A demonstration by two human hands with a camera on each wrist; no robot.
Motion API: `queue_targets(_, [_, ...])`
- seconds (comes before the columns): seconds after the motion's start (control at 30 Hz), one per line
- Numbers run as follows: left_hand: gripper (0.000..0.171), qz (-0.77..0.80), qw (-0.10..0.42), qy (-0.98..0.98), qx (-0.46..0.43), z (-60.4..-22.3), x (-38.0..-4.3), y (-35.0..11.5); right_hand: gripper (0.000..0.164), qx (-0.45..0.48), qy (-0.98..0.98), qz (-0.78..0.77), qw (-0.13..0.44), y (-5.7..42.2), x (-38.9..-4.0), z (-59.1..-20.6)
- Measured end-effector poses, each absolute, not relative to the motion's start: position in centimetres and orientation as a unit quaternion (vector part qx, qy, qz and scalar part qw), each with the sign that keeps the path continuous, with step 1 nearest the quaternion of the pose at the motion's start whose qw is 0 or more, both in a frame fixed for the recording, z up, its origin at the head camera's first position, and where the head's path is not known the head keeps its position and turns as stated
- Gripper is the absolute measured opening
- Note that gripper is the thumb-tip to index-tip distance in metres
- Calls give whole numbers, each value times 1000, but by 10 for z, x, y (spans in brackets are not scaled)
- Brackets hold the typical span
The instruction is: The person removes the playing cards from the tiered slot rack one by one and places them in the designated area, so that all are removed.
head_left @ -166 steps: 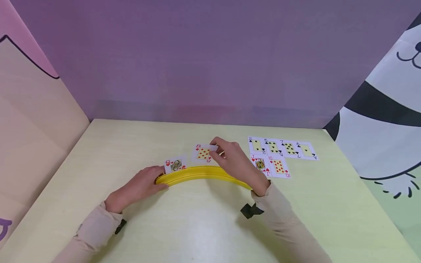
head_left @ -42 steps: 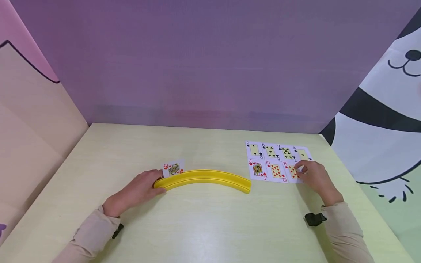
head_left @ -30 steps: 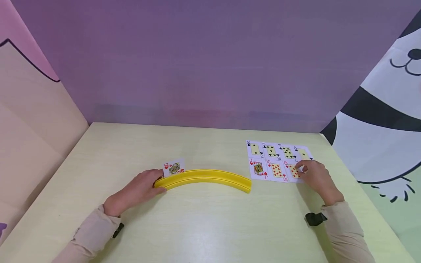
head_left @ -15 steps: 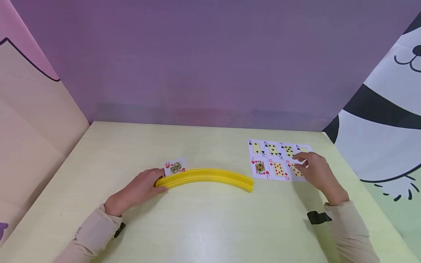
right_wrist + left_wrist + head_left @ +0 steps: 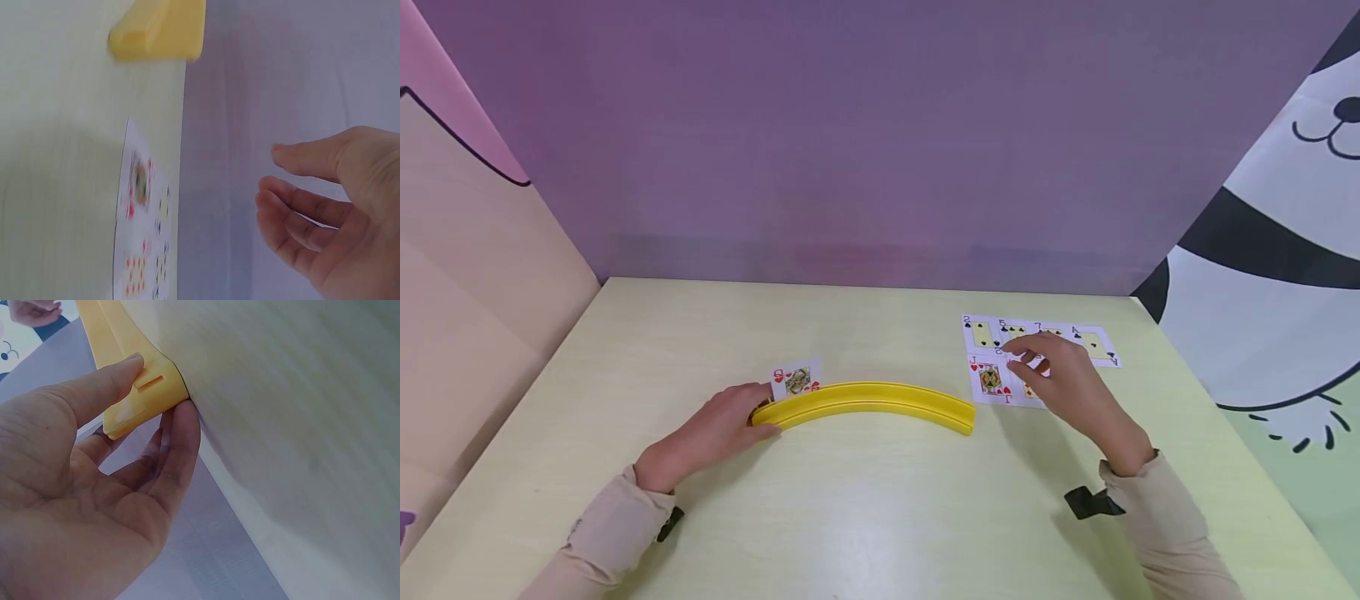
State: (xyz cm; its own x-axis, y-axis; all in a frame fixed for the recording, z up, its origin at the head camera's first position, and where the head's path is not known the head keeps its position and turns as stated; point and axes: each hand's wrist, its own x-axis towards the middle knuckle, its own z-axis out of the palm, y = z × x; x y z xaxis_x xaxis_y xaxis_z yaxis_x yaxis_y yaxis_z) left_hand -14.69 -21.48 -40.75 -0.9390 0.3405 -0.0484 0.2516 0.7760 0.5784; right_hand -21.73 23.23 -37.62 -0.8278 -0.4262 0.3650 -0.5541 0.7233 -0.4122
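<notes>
My left hand grips the left end of a curved yellow card holder, thumb on the near side and fingers behind and under it. A queen of hearts stands in the holder's slot near that hand. My right hand is in the air over the laid-out cards, fingers loosely bent, with a gap between thumb and fingertips. In the right wrist view that hand holds nothing. Below it lie a jack of hearts and a partly covered ten of diamonds; the eight of diamonds is hidden by the hand.
Behind these, a row of black cards lies face up, from a two of spades to an ace. A purple backdrop rises at the table's far edge. Printed panels stand at both sides.
My right hand took the eight of diamonds from the holder and laid it beside the ten. It has since let go, lifted and moved left. The left hand keeps its grip.
</notes>
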Motion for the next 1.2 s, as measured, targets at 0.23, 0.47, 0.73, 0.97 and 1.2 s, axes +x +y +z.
queue_targets(0.23, [37,290,68,941,159,-409,-148,-215,22,294,-901,299,108,193,-213,-369])
queue_targets(0.47, [39,289,71,941,161,-411,-149,-214,21,332,-882,326,76,151,-209,-362])
queue_targets(0.73, [39,296,72,939,162,-409,-148,-215,21,366,-860,354,36,109,-208,-362])
queue_targets(0.97, [39,299,72,938,162,-410,-148,-214,20,394,-836,382,27,77,-209,-362])
queue_targets(1.2, [38,294,68,939,163,-411,-148,-216,22,412,-821,394,19,51,-212,-362])
